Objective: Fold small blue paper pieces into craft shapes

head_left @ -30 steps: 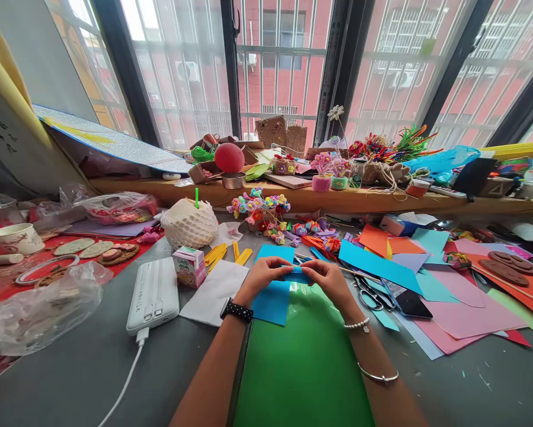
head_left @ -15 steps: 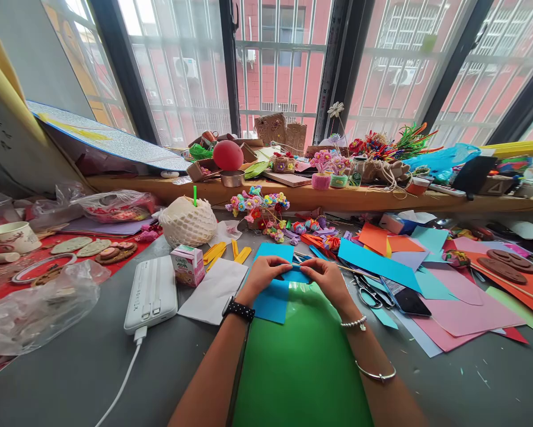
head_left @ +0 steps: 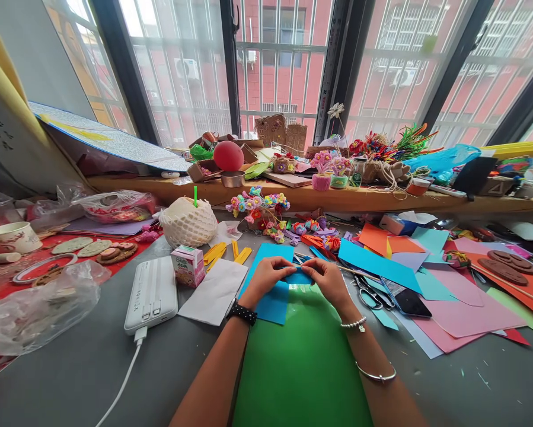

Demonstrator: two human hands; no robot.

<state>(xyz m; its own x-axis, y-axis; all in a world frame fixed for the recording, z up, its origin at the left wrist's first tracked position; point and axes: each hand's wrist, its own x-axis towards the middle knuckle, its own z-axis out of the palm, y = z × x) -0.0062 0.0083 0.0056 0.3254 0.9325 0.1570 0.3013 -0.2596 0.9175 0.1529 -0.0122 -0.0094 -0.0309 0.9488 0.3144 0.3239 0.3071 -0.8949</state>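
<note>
Both hands meet over the far end of a green board. My left hand is closed, pinching the left side of a small blue piece of paper. My right hand pinches the same piece from the right with thumb and forefinger. The fingers cover much of it, so its folds are hard to make out. Under and beside my left hand lies a larger blue paper sheet, partly on the board. Scissors lie to the right of my right hand, near a blue paper strip.
Left of the board are a white tissue, a pink drink carton, a white power bank with its cable, and a net-wrapped coconut. On the right lie a phone and pink paper sheets. Crafts line the wooden sill.
My fingers have shifted slightly on the small blue paper, and less of it shows between them. My left wrist has moved a little to the right. Everything else lies as before.
</note>
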